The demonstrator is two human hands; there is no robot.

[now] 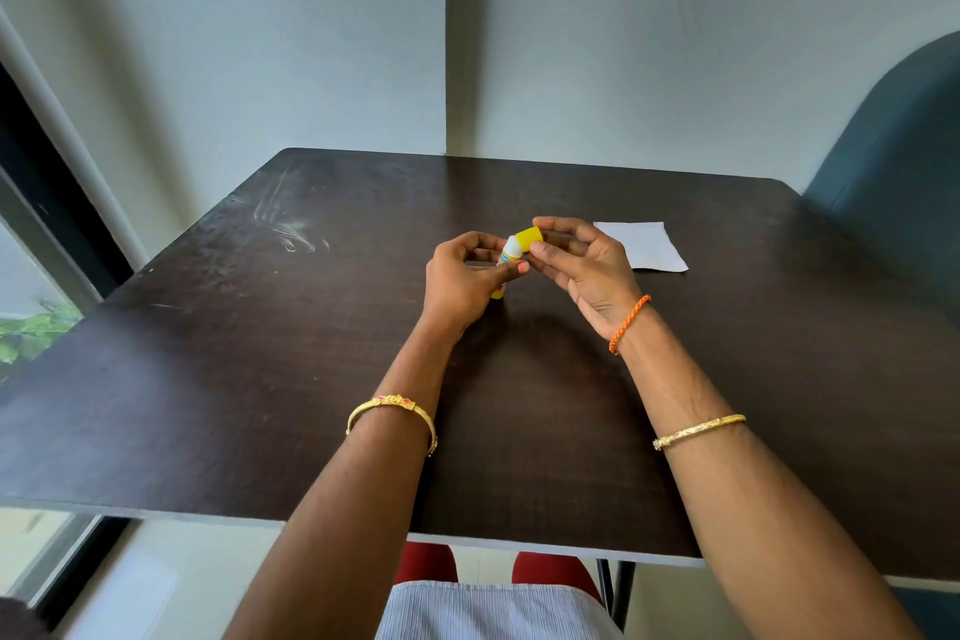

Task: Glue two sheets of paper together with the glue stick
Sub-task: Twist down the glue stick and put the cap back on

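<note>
Above the table [260, 379], left hand [460, 283] grips glue stick [510, 252]; right hand [582, 265] pinches cap [530, 238].

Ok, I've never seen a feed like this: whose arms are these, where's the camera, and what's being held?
There is no machine here: these are a person's bare arms, filmed by one camera worn on the head, looking down at a dark table. The left hand grips a glue stick. The right hand pinches its yellow cap, just off the white tip. White paper lies flat on the table beyond the right hand; whether it is one sheet or two, I cannot tell.
</note>
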